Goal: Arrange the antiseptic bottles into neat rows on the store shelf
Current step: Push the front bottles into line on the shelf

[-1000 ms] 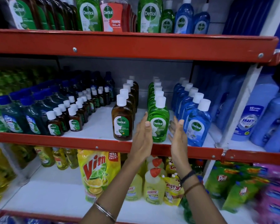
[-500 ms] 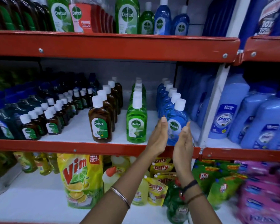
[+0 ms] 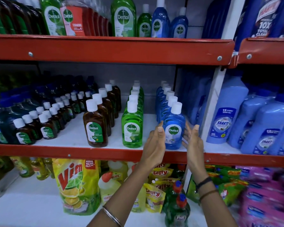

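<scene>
On the middle shelf (image 3: pixel 105 154) stand rows of white-capped Dettol bottles running front to back: a brown row led by the front brown bottle (image 3: pixel 95 126), a green row led by the front green bottle (image 3: pixel 132 128), and a blue row led by the front blue bottle (image 3: pixel 174 128). My left hand (image 3: pixel 154 143) is flat and upright just left of the front blue bottle. My right hand (image 3: pixel 193 141) is flat on that bottle's right side. Both palms face the bottle; neither hand wraps around it, and I cannot tell whether they touch it.
Small brown bottles (image 3: pixel 46 125) and dark blue bottles (image 3: pixel 0 122) fill the shelf's left part. A white upright (image 3: pixel 215 99) stands just right of the blue row, with large Shakti bottles (image 3: pixel 226 115) beyond. A red shelf (image 3: pixel 105 49) hangs above. Vim pouch (image 3: pixel 77 185) and cleaners lie below.
Both hands moved right from either side of the front green bottle to either side of the front blue bottle, and the view shifted right with them.
</scene>
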Demonstrator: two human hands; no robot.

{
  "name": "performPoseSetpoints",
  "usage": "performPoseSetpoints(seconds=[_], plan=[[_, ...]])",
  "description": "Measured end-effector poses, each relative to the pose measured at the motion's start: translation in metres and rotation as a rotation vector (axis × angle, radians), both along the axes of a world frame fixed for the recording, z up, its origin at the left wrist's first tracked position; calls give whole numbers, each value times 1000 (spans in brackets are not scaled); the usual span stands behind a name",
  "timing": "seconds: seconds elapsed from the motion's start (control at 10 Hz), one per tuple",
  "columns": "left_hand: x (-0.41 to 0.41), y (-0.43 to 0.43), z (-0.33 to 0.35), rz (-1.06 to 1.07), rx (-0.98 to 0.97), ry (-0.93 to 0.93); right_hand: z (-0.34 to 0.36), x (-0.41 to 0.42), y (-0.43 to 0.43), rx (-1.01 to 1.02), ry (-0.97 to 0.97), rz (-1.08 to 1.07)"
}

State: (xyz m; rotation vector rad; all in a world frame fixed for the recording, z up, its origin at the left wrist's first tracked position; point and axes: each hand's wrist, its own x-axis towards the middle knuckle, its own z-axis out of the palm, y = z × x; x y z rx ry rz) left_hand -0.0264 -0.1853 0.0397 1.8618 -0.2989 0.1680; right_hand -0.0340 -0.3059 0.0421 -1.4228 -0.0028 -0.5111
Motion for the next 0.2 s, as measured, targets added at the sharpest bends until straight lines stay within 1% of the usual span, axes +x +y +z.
performPoseSetpoints(seconds=[0.2], plan=[[-4,1,2,8,0,-3,-1,-3,0,-40,-16,-38]])
